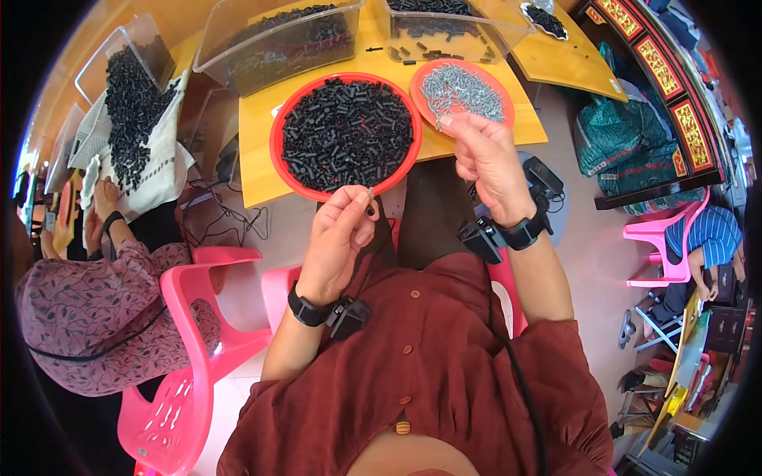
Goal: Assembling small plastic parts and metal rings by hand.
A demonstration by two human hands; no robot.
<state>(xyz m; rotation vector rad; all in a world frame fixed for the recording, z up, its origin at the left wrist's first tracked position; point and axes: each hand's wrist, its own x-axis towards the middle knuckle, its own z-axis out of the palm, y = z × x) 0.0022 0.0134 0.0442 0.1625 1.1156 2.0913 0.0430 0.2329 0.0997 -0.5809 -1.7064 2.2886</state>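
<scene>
My left hand (340,234) is pinched on a small black plastic piece with a thin metal tip, held just below the near rim of a red round tray (277,127) full of several small black pieces. My right hand (486,159) reaches up to the near edge of a smaller orange-red plate (419,79) heaped with silvery metal bits, fingertips touching the heap. Both wrists wear black bands. Whether the right fingers hold a metal bit is hidden.
The trays rest on a yellow table (262,170). Clear plastic bins (274,40) with black parts stand behind. A person in a patterned top (95,309) sits at left by a pink chair (198,349). Another pink chair (663,246) stands at right.
</scene>
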